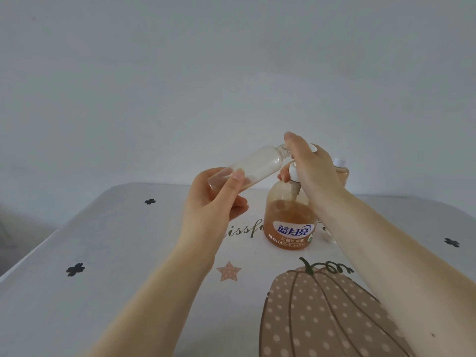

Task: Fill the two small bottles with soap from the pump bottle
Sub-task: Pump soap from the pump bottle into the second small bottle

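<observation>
The pump bottle (289, 220) stands on the table (108, 253), about half full of orange-brown soap, with a blue and white label. My right hand (309, 166) lies over its white pump head, fingers extended across the top and thumb under the nozzle. My left hand (216, 199) grips a small clear bottle (257, 164), tilted with its open neck up against the pump's nozzle; a little soap shows near its base. A second small bottle (341, 171) with a white cap stands behind my right wrist, filled with brownish soap.
A small white cap (329, 234) lies on the table just right of the pump bottle, partly hidden by my right forearm. The tablecloth shows a pumpkin print (322, 313), a star and dark clover marks. A plain grey wall rises behind the table.
</observation>
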